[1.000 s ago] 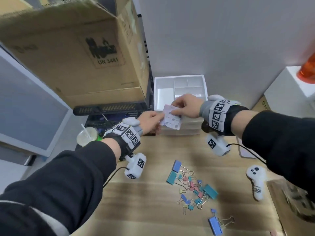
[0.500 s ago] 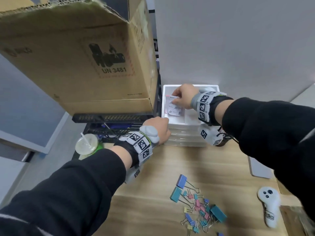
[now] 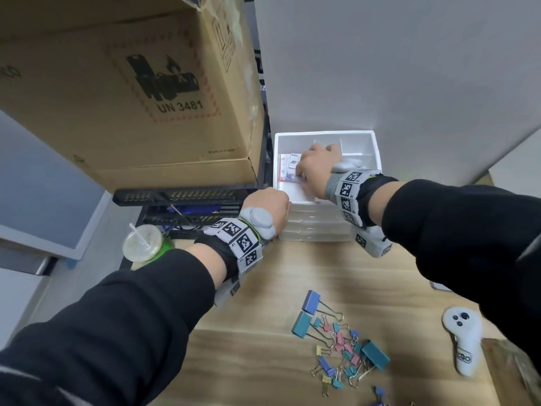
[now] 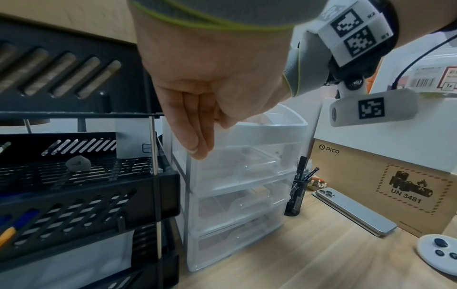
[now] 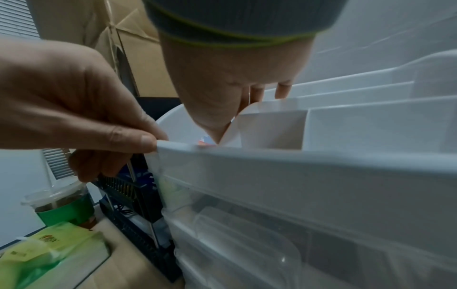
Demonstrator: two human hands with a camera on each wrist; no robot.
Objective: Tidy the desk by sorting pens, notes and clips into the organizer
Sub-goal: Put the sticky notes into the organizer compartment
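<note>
Plastic organizer point(image 3: 369, 148), steadied by the left hand point(image 3: 268, 205) gripping its corner, could tip if the right hand point(image 3: 317, 168), fingers on the notes point(image 3: 288, 168), presses hard.

1. Cardboard box point(image 3: 126, 92), printed "UN 3481", sits on black mesh rack point(image 3: 181, 197), at 10 o'clock.
2. Iced drink cup point(image 3: 143, 243) with straw, green sleeve, at 9 o'clock, beside rack.
3. White controller point(image 3: 464, 338) on tabletop point(image 3: 272, 356), at 4 o'clock.
4. Phone point(image 4: 356, 212) lies flat, camera side up, against a second "UN 3481" box point(image 4: 385, 187).
5. Black mesh pen cup point(image 4: 296, 193) beside phone.
</note>
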